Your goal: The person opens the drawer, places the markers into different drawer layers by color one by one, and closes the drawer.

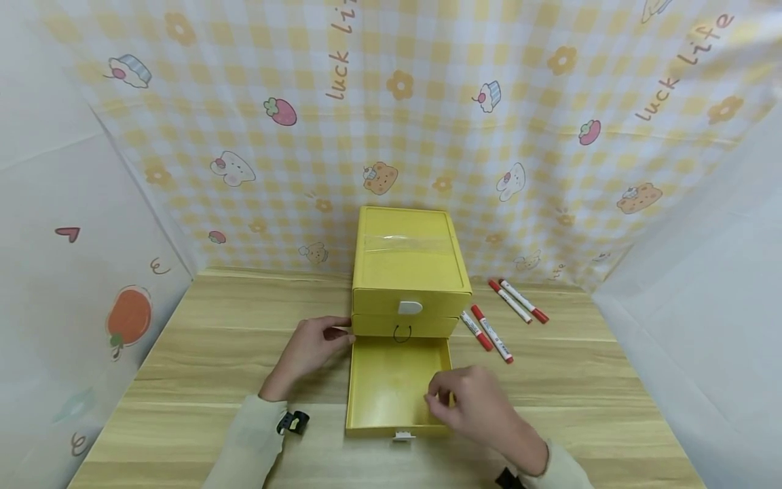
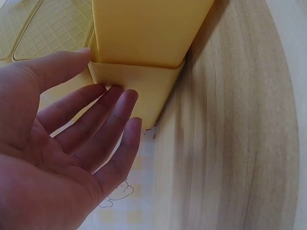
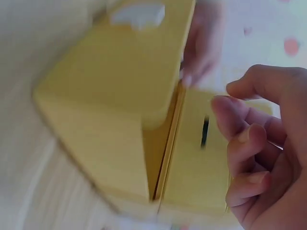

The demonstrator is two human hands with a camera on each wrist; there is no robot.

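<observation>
A yellow drawer cabinet (image 1: 403, 258) stands on the wooden table, with clear tape across its top. Its bottom drawer (image 1: 397, 387) is pulled out toward me, and its visible floor is bare. My left hand (image 1: 314, 346) is at the cabinet's left side, its fingertips at the yellow wall (image 2: 144, 86) and its fingers loosely bent. Over the right front part of the drawer hovers my right hand (image 1: 473, 404). Its fingers are loosely curled with nothing between them; a small gap shows between thumb and index finger in the right wrist view.
Several red-and-white markers (image 1: 492, 334) lie right of the cabinet. A white pull (image 1: 403, 436) is on the open drawer's front, a dark loop (image 1: 402, 334) on the drawer above, and a white tab (image 1: 410, 308) on the top one. A checked cloth (image 1: 293, 190) hangs behind.
</observation>
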